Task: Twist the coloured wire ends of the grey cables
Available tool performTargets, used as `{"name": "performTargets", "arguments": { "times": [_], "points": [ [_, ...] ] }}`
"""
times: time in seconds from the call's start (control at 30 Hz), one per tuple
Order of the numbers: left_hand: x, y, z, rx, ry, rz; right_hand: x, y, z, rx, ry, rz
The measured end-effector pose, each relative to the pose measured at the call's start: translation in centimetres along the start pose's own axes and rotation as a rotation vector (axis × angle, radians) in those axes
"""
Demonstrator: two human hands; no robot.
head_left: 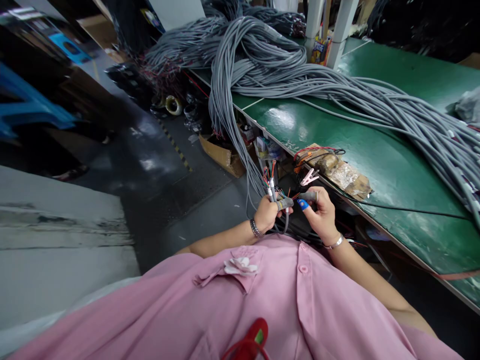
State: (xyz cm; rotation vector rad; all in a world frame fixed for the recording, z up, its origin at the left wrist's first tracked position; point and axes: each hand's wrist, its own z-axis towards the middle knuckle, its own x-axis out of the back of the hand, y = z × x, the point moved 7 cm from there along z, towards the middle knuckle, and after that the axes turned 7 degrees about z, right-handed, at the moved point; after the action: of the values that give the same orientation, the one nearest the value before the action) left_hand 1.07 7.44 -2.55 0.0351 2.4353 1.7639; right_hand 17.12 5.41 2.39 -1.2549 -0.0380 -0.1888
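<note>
My left hand [267, 214] is closed around the ends of several grey cables [247, 162], whose stripped coloured wires [272, 172] fan out above the fist. Grey wrapping covers its thumb. Close to it, my right hand [322, 214] pinches thin dark and orange wires [294, 196] that run between the two hands. There is a blue cover [303, 204] on my right thumb and a grey wrap on a finger. Just above the fingers, a pink clip [309, 177] sits by the table edge. Exactly which wire tips are gripped is hidden.
A thick bundle of grey cables [300, 80] lies across the green table [393, 175] and hangs over its edge. On the near edge rests a taped cardboard piece [343, 175] with wires. Below stands an open cardboard box [221, 155]. A blue stool [33, 107] is at left.
</note>
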Motion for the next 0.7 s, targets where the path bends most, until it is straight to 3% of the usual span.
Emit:
{"name": "performTargets", "arguments": {
  "times": [0.13,0.23,0.3,0.6,0.7],
  "points": [
    [0.1,0.3,-0.1,-0.012,0.015,-0.024,0.2,2.3,-0.1,-0.223,0.087,0.228],
    [0.1,0.4,-0.2,-0.017,0.018,-0.032,-1.7,4.2,-0.7,-0.491,-0.015,0.444],
    [0.1,0.4,-0.2,-0.029,0.014,-0.021,-2.9,4.4,-0.9,-0.586,-0.099,0.52],
    [-0.5,-0.1,-0.3,-0.017,-0.14,0.083,-4.4,2.8,0.4,-0.461,-0.168,0.511],
    [-0.4,0.0,-0.3,-0.027,-0.11,0.065,-4.1,3.1,0.4,-0.447,-0.162,0.46]
  ]
}}
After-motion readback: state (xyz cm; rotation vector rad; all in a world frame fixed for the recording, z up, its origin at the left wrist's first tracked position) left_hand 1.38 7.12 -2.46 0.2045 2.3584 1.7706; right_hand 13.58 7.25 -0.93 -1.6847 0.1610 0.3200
